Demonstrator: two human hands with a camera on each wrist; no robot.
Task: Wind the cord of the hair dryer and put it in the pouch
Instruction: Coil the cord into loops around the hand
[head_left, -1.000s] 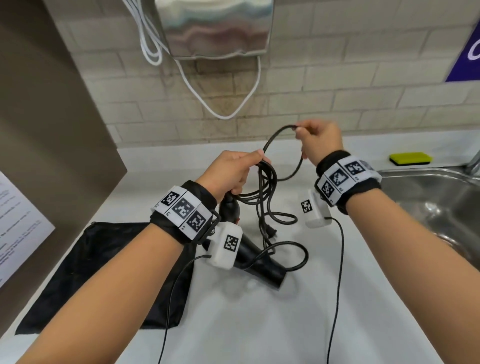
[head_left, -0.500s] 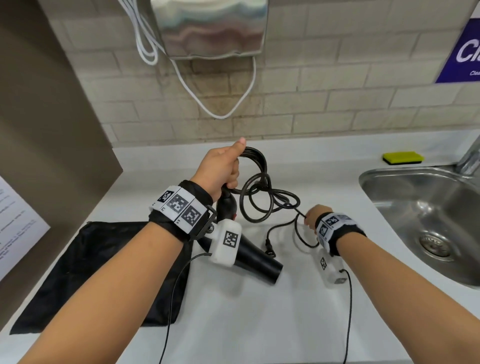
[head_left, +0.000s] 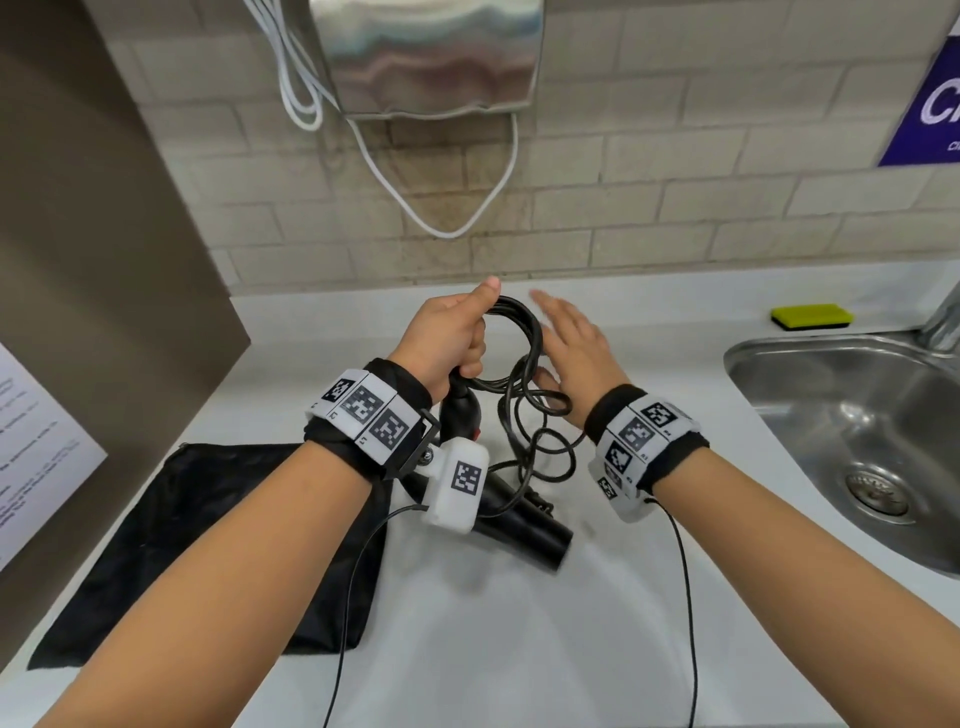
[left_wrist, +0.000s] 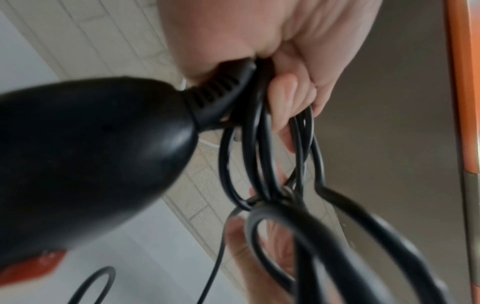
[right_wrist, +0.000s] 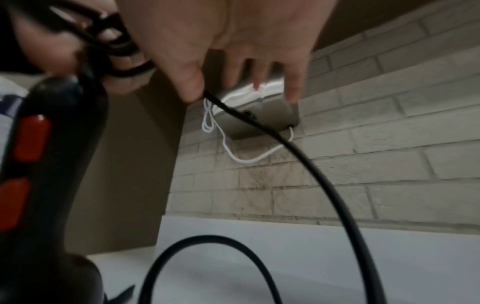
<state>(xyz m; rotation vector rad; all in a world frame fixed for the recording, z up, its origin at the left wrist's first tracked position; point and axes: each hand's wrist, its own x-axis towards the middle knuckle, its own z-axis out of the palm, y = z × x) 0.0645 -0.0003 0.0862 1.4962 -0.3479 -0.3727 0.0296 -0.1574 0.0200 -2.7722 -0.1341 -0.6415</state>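
**Cord loops gathered over the dryer**

Pale brick tiles back a white surface (head_left: 519, 649), with a steel sink (head_left: 810, 374) at the right and a yellow-green sponge (head_left: 811, 315) on the far ledge beside it. On the wall above hangs a metal box (head_left: 426, 52) with white cables (head_left: 441, 218) looping below it.

Near the middle, the left hand (head_left: 451, 338) is closed around several coils of the black cord (head_left: 524, 332) at the point where the cord leaves the hair dryer (head_left: 519, 525); the left wrist view shows the fingers (left_wrist: 288, 102) curled over the bundled strands next to the ribbed strain relief. The dryer hangs handle-up from this grip, its barrel slanting toward the near right, low over the surface.

Just right of the coils, the right hand (head_left: 571, 348) has its fingers spread and mostly straight; in the right wrist view a strand of cord runs out from behind its thumb (right_wrist: 187, 82), but whether it is pinched I cannot tell. Loose loops droop between the two hands.

At the near left, the black pouch (head_left: 197, 545) lies flat on the surface, partly under the left forearm.
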